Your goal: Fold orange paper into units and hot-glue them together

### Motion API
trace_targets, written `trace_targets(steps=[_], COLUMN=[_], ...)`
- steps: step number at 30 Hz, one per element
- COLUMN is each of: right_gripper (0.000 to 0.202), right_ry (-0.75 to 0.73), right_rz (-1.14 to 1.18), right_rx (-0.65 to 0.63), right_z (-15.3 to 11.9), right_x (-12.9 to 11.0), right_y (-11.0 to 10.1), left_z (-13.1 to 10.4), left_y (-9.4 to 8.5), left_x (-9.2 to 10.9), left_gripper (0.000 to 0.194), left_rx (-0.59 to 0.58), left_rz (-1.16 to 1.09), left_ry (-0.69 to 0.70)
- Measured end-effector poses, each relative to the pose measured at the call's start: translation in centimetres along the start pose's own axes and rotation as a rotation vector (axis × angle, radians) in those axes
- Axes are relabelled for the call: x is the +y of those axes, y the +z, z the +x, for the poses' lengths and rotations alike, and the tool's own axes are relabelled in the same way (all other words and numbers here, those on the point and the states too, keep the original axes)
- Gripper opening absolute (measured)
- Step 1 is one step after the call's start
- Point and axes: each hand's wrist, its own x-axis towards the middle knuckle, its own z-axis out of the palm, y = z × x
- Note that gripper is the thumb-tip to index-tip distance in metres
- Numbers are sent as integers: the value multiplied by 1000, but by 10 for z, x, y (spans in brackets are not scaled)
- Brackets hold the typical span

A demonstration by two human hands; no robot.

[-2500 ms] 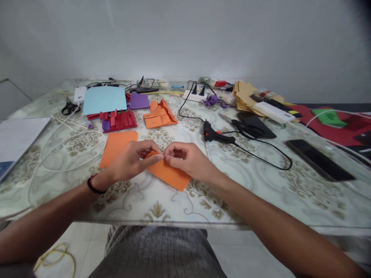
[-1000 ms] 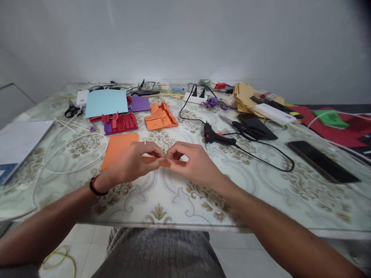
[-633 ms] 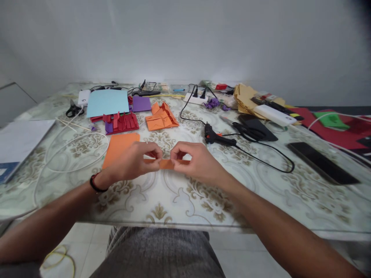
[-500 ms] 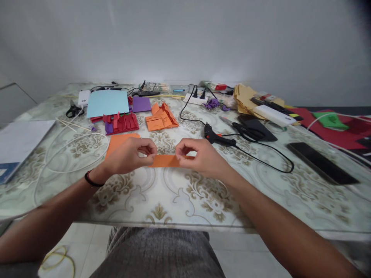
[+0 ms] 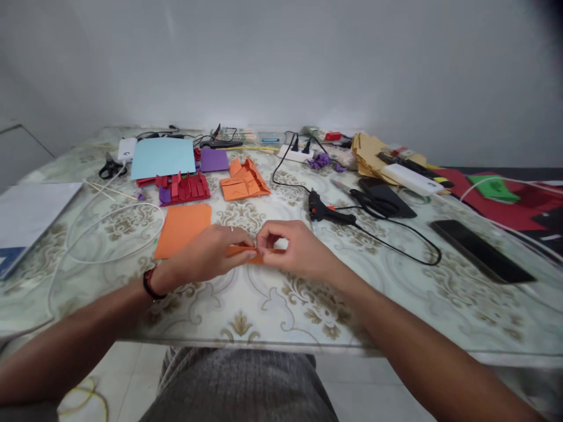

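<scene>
Orange paper (image 5: pixel 255 259) is gripped by the thumb and fingers of the left hand (image 5: pixel 215 252) and right hand (image 5: pixel 299 249), seemingly for steadiness, at the table's (image 5: pixel 281 322) near centre. Both forearms are angled inward, fingertips brought together. Glue gun (image 5: pixel 329 212) is set right, seemingly for working room.

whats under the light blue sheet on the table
Red paper peeks out along the front edge of the light blue sheet. Whatever lies beneath its middle is covered, so how far the red paper reaches, or what else is there, cannot be seen.
</scene>
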Motion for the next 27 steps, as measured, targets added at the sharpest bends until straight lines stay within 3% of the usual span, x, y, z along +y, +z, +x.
trace_targets(steps=[4, 10, 16, 19, 22, 24, 27], right_gripper=[9, 10, 5, 6, 4, 11, 26], right_ry=[-9, -11, 39, 51, 72, 93, 120], right_rz=[-13, 18, -42, -101, -40, 53, 178], right_rx=[-32, -14, -18, 36, 106, 49, -96], right_z=[-1, 0, 2, 2, 3, 4, 3], right_x=[-4, 5, 10, 11, 12, 13, 14], right_y=[2, -8, -26, -35, -36, -32, -20], left_z=[-3, -1, -1, -1, -1, -1, -2], left_y=[0, -21, -43, -50, -49, -43, -33], left_x=[0, -7, -20, -24, -23, -21, -17], left_gripper=[25, 26, 27, 30, 33, 33, 31], left_rx=[-15, -9, -8, 57, 167, 205, 173], left_rz=[-7, -140, -122, -177, -296, -396, -622], left_ry=[24, -65, -129, -226, -304, -345, -420])
